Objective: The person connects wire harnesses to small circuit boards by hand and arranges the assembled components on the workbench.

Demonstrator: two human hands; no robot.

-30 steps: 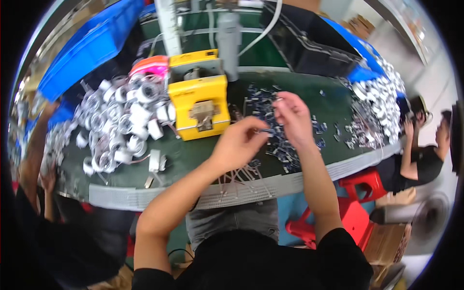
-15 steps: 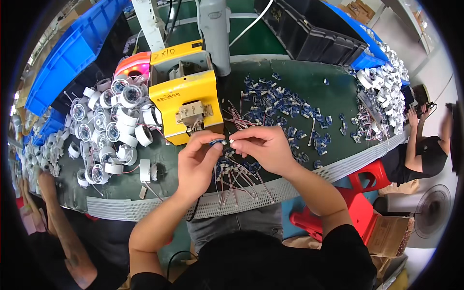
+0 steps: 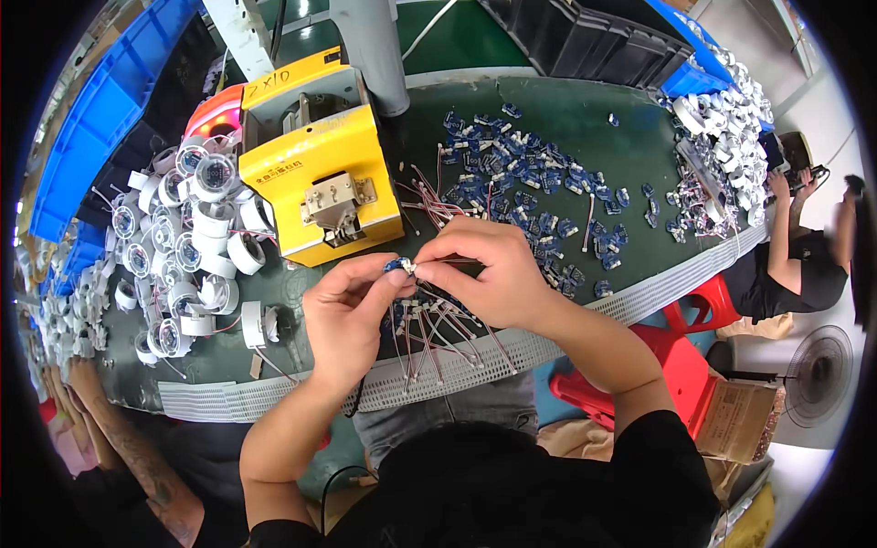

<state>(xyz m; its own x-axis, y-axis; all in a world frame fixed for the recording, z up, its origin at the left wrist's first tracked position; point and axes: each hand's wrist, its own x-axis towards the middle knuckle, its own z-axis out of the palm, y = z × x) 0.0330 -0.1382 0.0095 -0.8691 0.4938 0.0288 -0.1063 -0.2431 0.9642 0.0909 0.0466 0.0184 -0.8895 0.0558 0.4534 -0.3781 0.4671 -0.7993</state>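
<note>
Pinching a small blue board [image 3: 395, 266], my left hand [image 3: 343, 320] meets my right hand [image 3: 493, 279], whose fingertips [image 3: 427, 271] pinch its white end, above the green table [image 3: 571, 102]; beyond, I see a yellow machine [image 3: 315, 173] and black crate [image 3: 598, 46].

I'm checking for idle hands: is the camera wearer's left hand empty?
No, the left hand has a small blue board pinched in it.
</note>
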